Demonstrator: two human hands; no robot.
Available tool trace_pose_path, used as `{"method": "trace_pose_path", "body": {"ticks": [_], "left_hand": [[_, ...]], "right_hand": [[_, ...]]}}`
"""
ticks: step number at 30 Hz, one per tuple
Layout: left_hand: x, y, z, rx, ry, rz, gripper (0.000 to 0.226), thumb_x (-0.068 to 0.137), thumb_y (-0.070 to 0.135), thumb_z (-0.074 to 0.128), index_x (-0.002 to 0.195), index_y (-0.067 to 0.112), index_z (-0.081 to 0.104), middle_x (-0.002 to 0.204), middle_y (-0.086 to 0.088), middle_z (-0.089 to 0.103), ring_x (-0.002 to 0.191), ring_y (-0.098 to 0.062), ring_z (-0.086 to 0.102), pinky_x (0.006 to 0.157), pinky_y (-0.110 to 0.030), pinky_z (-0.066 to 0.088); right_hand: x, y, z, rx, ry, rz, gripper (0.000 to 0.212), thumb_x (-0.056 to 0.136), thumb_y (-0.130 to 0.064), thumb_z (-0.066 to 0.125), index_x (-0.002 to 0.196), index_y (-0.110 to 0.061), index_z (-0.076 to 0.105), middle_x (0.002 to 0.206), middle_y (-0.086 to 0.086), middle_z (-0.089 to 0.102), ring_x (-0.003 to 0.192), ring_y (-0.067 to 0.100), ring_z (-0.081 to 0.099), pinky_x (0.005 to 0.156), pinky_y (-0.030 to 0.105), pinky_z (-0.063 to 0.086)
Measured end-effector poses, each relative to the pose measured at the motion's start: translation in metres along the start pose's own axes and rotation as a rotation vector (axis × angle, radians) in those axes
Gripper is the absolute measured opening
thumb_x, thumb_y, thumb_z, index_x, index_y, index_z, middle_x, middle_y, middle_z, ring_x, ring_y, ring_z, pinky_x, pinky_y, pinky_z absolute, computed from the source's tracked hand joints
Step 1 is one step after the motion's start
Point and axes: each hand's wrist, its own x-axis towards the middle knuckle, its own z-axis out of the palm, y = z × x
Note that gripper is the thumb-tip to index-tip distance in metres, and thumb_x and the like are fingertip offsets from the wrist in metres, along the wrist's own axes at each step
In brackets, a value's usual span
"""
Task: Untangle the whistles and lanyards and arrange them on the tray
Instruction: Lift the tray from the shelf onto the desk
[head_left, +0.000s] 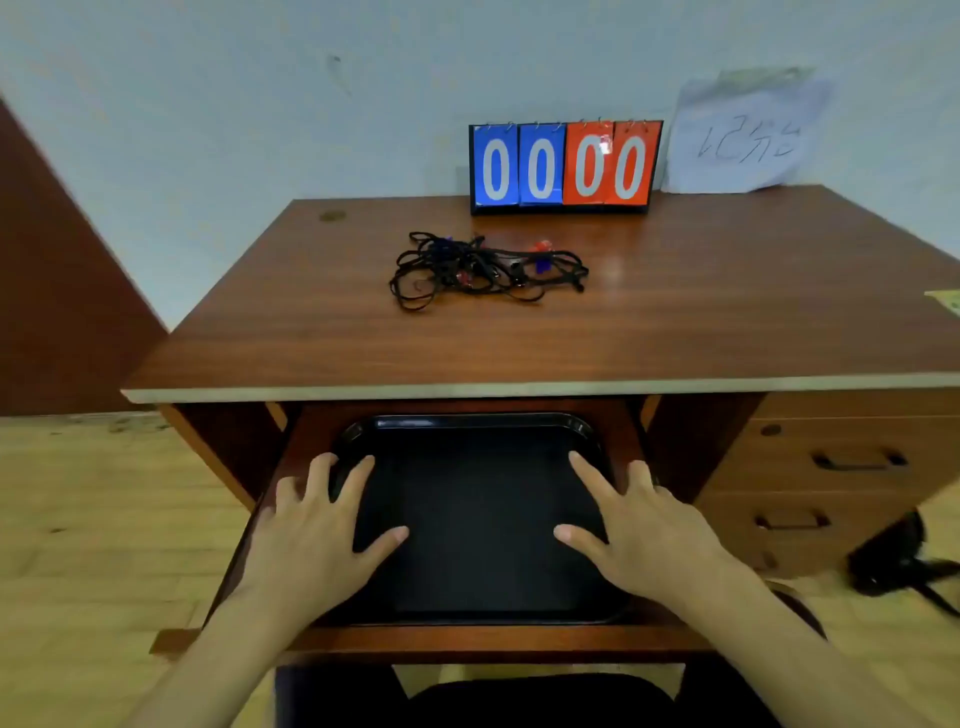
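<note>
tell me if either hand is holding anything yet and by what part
Nothing is gripped. The left hand and right hand lie open with fingers spread on the black tray in the pulled-out drawer, near its side edges.

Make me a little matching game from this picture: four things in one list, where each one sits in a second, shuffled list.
Things:
1. tangle of lanyards and whistles
2. black tray
3. scoreboard
4. handwritten paper

Places:
A. in the open drawer, under both hands
B. leaning on the wall
C. back edge of the desk
D. middle of the desktop

Pairs: 1-D, 2-A, 3-C, 4-B
</note>
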Motion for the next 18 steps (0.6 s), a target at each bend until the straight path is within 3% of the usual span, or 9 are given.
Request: {"method": "trace_pose_path", "body": {"ticks": [2, 5, 13, 18], "left_hand": [[0.005, 0.001, 0.002, -0.022, -0.021, -0.04, 0.1, 0.082, 0.092, 0.025, 0.163, 0.036, 0.008, 0.164, -0.007, 0.022, 0.128, -0.037, 0.052, 0.089, -0.039, 0.057], [0.014, 0.005, 0.008, -0.057, -0.074, -0.059, 0.099, 0.083, 0.09, 0.028, 0.163, 0.037, 0.004, 0.163, -0.007, 0.018, 0.129, -0.037, 0.051, 0.084, -0.037, 0.058], [0.003, 0.01, 0.016, -0.049, -0.055, -0.079, 0.088, 0.088, 0.085, 0.018, 0.161, 0.037, 0.019, 0.161, -0.007, 0.015, 0.128, -0.038, 0.04, 0.102, -0.043, 0.047], [-0.01, 0.003, 0.002, 0.015, 0.034, -0.061, 0.095, 0.084, 0.087, 0.009, 0.159, 0.034, 0.033, 0.155, -0.008, 0.033, 0.113, -0.038, 0.048, 0.097, -0.043, 0.049]], "right_hand": [[0.003, -0.006, 0.004, 0.034, -0.023, 0.041, 0.086, 0.092, -0.079, 0.023, 0.155, -0.041, -0.021, 0.152, 0.02, 0.026, 0.121, 0.035, 0.055, 0.088, 0.04, 0.053], [0.01, -0.012, 0.011, 0.047, -0.028, 0.074, 0.085, 0.092, -0.078, 0.024, 0.157, -0.04, -0.017, 0.154, 0.023, 0.023, 0.122, 0.036, 0.054, 0.089, 0.041, 0.051], [0.013, -0.015, 0.014, -0.015, -0.086, 0.08, 0.105, 0.079, -0.091, 0.03, 0.157, -0.039, -0.018, 0.152, 0.024, 0.018, 0.129, 0.037, 0.047, 0.094, 0.043, 0.051], [-0.004, -0.013, -0.005, 0.005, -0.09, 0.057, 0.109, 0.075, -0.094, 0.031, 0.156, -0.04, -0.018, 0.151, 0.021, 0.021, 0.126, 0.035, 0.052, 0.09, 0.041, 0.052]]}}
